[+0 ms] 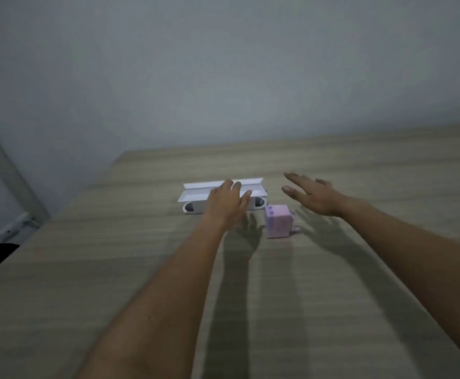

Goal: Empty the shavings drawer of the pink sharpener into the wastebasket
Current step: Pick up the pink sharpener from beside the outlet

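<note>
A small pink sharpener stands upright on the wooden table, a crank on its right side. Its drawer looks closed. Behind and left of it lies a long white wastebasket with its lid flaps raised. My left hand hovers in front of the wastebasket, fingers spread, holding nothing, just left of the sharpener. Above the table, right of and behind the sharpener, my right hand floats flat with fingers apart and empty. Neither hand touches the sharpener.
A plain grey wall rises behind the table's far edge. The table's left edge runs diagonally; beyond it are a pale rail and a small white object on the floor.
</note>
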